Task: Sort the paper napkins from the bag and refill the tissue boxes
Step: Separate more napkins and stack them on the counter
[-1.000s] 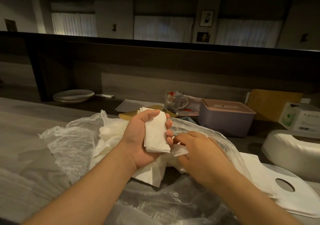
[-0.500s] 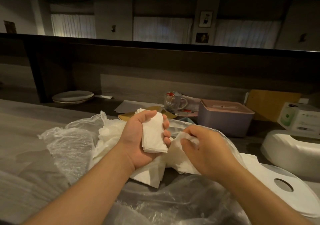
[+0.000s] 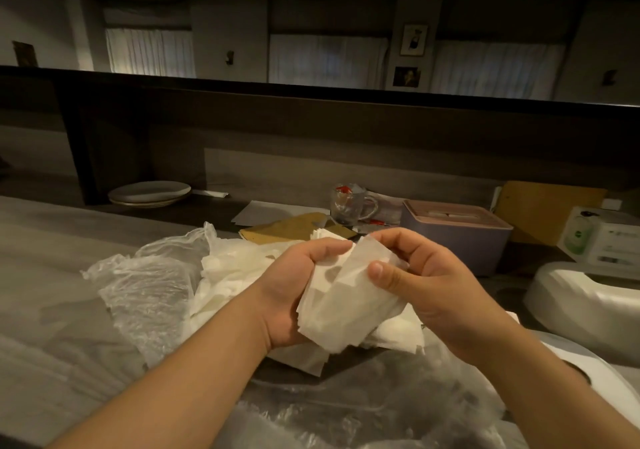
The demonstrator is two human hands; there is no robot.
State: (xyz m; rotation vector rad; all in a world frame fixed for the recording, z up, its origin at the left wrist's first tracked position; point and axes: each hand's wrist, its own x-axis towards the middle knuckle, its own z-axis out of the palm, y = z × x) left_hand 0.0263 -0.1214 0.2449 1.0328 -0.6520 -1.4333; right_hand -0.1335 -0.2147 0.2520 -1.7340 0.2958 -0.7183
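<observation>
napkins (image 3: pixel 346 299), gripped by left hand (image 3: pixel 294 286), right hand (image 3: pixel 426 279)

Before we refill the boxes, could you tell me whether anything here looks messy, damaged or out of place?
Nothing looks damaged or spilled. The loose napkins lie crumpled in a heap in the open plastic bag, not stacked. The left hand and right hand hold a neater napkin stack. The purple tissue box is lidded.
</observation>
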